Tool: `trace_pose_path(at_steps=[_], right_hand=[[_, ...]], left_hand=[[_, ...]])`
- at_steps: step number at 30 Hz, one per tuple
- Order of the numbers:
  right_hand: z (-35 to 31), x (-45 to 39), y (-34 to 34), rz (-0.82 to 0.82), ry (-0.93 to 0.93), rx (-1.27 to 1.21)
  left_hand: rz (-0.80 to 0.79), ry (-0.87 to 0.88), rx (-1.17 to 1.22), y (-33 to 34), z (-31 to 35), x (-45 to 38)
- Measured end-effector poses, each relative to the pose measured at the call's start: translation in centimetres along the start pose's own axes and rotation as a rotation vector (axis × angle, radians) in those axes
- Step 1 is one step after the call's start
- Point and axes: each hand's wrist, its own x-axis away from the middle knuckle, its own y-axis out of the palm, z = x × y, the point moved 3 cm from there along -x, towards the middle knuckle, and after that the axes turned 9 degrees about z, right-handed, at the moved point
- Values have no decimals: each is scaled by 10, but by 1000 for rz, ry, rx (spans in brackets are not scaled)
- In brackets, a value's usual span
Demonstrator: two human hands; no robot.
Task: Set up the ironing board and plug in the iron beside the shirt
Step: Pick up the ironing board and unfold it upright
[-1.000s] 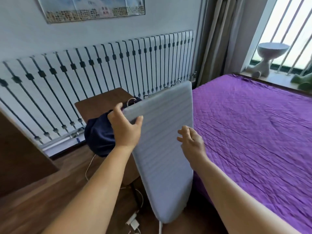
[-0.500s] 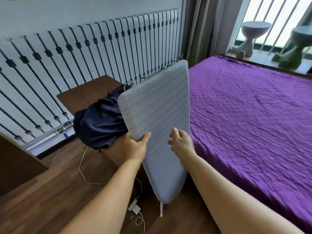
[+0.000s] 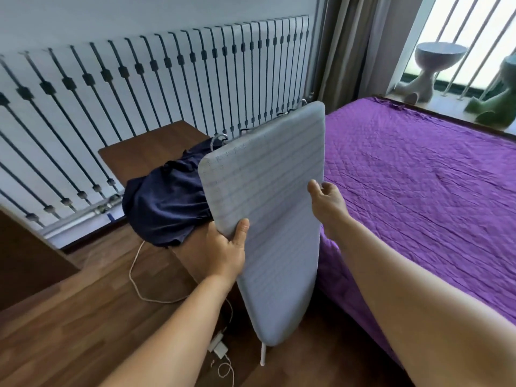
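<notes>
- The ironing board (image 3: 273,219) stands on end between the wooden bench (image 3: 145,155) and the bed (image 3: 418,177), its pale striped cover facing us, the rounded nose down near the floor (image 3: 69,317).
- The left hand (image 3: 223,252) has the board's left edge, thumb pressed flat on the cover, fingers wrapped out of sight behind: a firm closed grip.
- The right hand (image 3: 328,203) is up at the right edge, thumb on the front of the cover, the other fingers curled around the rim; how tightly it grips, I cannot tell.
- A thin white leg (image 3: 262,354) pokes out below the nose.
- The dark blue shirt (image 3: 167,208) lies crumpled on the bench, just left of the board and partly hidden behind it; a metal hanger hook (image 3: 219,138) shows at its top.
- A white cable (image 3: 136,275) loops across the floor to a white charger (image 3: 219,349) near the foot of the board.
- Behind the bench, a black railing (image 3: 139,88) runs along the wall.
- By the window, a pale stool (image 3: 432,68) and a green figure (image 3: 499,101) sit on the sill.
</notes>
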Motion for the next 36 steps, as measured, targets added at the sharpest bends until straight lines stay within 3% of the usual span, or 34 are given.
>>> trace_pose_path(at_steps=[5,15,24,32,36], right_hand=[[3,-41,-6,-102,-11,85],[1,-89,3,-354,-114,99],[4,-96,-3,-337,-70,-31],[-9,-82,-24,-219,-69,25],[-13,-79,-35,-171,-36,80]], left_hand=[[61,-98,139,10,-14,0],[270,-111,98,17,-19,5],[346,-195,219,21,-19,7],[379,-422,351,25,-8,18],[253,-588,400,28,0,23]])
